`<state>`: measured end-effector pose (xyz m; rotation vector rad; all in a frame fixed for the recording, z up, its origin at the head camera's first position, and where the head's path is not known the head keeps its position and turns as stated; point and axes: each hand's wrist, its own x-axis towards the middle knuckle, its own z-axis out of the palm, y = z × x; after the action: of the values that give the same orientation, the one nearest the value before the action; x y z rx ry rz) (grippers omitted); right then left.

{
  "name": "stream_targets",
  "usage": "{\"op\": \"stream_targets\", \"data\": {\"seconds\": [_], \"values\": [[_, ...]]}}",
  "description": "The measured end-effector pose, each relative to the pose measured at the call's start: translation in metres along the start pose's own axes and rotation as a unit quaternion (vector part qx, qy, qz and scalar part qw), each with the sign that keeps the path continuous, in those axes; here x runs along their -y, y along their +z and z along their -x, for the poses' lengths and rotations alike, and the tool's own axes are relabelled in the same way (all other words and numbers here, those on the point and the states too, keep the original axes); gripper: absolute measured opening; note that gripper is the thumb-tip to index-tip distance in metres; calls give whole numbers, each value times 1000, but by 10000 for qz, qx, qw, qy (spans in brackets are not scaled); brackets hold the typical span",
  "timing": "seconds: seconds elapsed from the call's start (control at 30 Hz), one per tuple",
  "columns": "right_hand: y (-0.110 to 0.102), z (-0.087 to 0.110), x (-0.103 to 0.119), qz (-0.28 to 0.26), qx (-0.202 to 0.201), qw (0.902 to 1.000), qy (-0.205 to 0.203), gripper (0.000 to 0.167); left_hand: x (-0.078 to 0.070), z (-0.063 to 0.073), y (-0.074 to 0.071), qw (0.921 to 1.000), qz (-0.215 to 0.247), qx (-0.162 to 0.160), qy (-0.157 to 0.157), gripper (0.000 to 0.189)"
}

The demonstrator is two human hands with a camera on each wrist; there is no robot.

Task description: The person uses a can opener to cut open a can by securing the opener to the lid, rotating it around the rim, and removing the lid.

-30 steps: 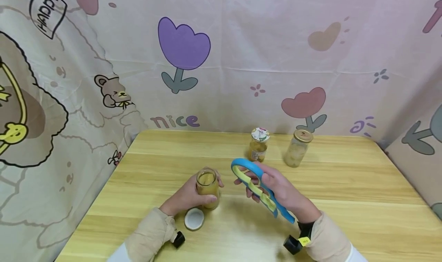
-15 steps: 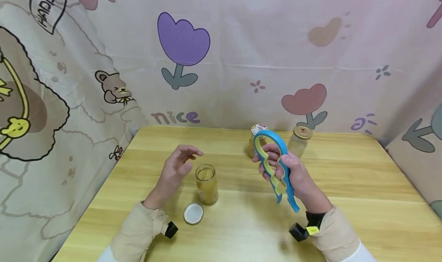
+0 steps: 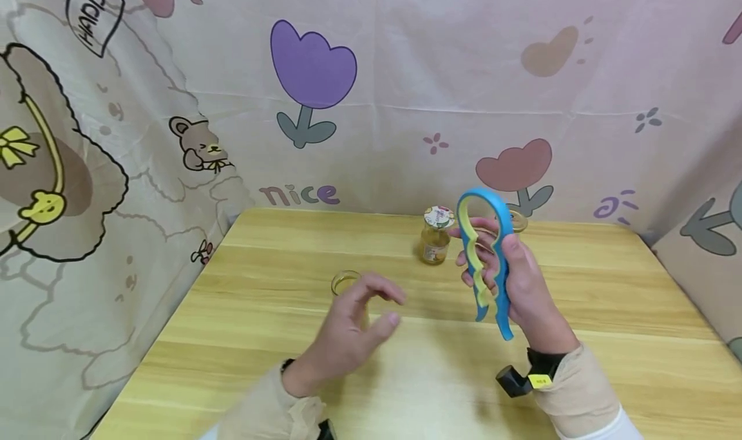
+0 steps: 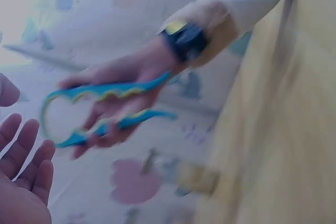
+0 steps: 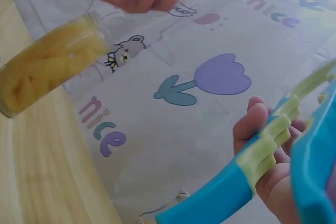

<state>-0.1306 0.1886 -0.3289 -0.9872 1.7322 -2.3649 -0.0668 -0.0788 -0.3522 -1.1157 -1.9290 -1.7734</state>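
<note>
My right hand grips a blue and yellow jar opener above the table, its toothed arms pointing down. In the right wrist view the jar opener fills the lower right, with my fingers curled round it. My left hand is raised in mid-air with loosely bent fingers and holds nothing. Behind it stands an open glass jar, mostly hidden in the head view. The right wrist view shows that jar with yellow fruit pieces inside. In the left wrist view my left hand's fingers overlap the opener's rounded end.
A small jar with a patterned lid stands farther back on the wooden table. Beside it, a jar with a gold lid is largely covered by my right hand. A printed cloth hangs behind the table's back edge.
My left hand has let go of the open jar, lifted away and swung right in front of it. My right hand has raised the jar opener up and right. The white lid is now hidden.
</note>
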Motion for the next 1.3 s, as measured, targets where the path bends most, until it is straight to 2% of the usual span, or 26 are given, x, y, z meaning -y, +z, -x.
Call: {"op": "stream_targets", "data": {"seconds": [0.1,0.2,0.3,0.4,0.5,0.63,0.77,0.87,0.97,1.13,1.3], "values": [[-2,1,4,-64,-314,9995,83,51,7,-4,24,9984,218,208,-480,23],[-3,0,9,53,-508,9984,255,45,20,-10,45,9906,408,75,-1305,22],[-3,0,13,218,-492,9980,334,43,39,-17,63,9765,414,-201,-2104,23],[-3,2,17,252,-349,9988,228,44,58,-24,79,9599,289,-426,-2756,22],[-4,4,20,179,-236,9995,144,43,76,-32,93,9470,54,-715,-3133,22],[-4,5,23,125,-375,9991,180,45,98,-41,101,9364,-305,-1324,-3237,28],[-2,6,22,83,-728,9971,181,40,112,-53,100,9181,-426,-2010,-3391,32],[-1,4,21,-57,-942,9954,151,36,117,-65,97,9085,-374,-2484,-3341,37],[-1,3,20,-273,-1044,9941,120,37,125,-76,95,9034,-360,-2879,-3158,46],[-3,4,20,-435,-963,9944,0,38,137,-87,97,8894,-460,-3251,-3180,62],[-2,3,18,-296,-931,9952,38,38,153,-87,98,8825,-407,-3331,-3295,80]]}}
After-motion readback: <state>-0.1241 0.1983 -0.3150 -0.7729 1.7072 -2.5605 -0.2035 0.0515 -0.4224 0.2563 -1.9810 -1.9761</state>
